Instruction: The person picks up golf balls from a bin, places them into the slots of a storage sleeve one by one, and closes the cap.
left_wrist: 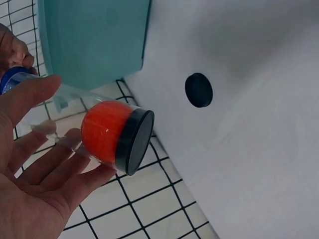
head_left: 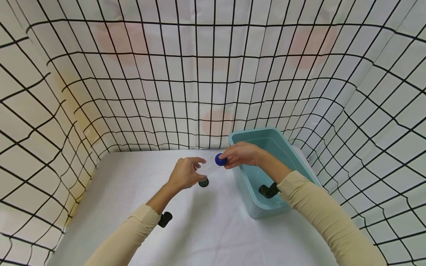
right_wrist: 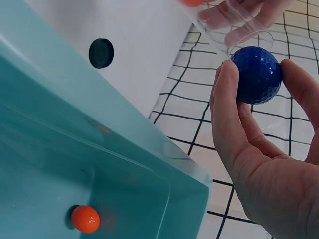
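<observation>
Fingers of the left hand [left_wrist: 35,174] cradle a clear tube [left_wrist: 94,127] sideways, its mouth offered to the blue ball [right_wrist: 257,74] pinched in the right hand [right_wrist: 259,164].

A white table [head_left: 206,229] stands enclosed by black-gridded white curtain walls [head_left: 206,74].

Both hands raised close together, left hand [head_left: 186,173] and right hand [head_left: 242,154] fingers curled.
</observation>
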A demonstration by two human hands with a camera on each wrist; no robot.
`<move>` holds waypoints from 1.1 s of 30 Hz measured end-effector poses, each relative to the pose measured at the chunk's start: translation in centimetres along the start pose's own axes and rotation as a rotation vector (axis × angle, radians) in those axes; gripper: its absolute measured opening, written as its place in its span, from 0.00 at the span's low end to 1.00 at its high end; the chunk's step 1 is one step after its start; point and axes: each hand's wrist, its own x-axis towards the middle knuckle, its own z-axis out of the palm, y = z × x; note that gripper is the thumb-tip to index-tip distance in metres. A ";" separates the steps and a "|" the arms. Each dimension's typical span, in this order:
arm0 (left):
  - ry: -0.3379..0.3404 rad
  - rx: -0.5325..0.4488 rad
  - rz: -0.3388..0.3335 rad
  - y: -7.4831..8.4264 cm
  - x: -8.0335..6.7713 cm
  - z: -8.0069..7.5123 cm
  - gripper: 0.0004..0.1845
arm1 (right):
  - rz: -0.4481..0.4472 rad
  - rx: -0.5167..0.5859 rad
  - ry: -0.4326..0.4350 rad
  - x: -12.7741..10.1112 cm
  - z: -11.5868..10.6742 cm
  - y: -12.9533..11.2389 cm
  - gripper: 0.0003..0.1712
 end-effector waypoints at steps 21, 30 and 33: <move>-0.012 0.034 0.002 0.0 0.2 0.2 0.26 | -0.006 -0.008 -0.026 0.5 1.3 0.4 0.23; -0.004 0.038 0.005 -0.4 0.0 0.1 0.25 | -0.008 -0.010 -0.029 0.1 0.2 0.3 0.26; 0.000 0.026 0.004 -0.8 -0.3 -0.1 0.25 | -0.027 0.015 -0.021 -0.3 -0.9 0.3 0.27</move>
